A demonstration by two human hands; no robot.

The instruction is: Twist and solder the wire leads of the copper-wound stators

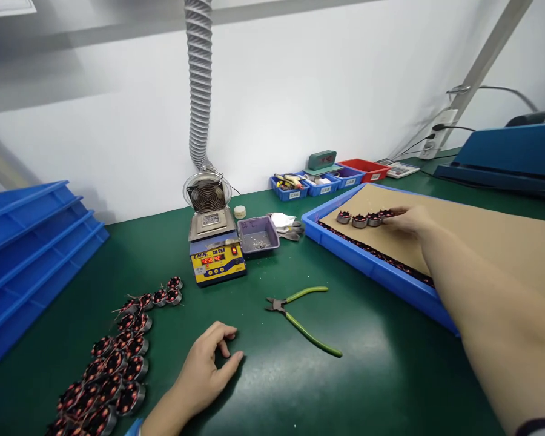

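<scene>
Copper-wound little round motor stators point(366, 219) are sitting in a row on brown cardboard point(481, 233), right hand point(406, 219) fingers pinching the end one. Probably dense, with fragile windings, so I'd be gripping the metal rim. Left hand point(204, 369) is resting loosely curled, empty, on the green tabletop point(367, 375).

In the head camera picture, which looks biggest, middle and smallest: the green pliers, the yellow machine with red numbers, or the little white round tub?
1. Yellow machine, though the green pliers look about as long and lie nearer the camera, so that is unsure.
2. Green pliers.
3. Little white tub, clearly smallest.
</scene>
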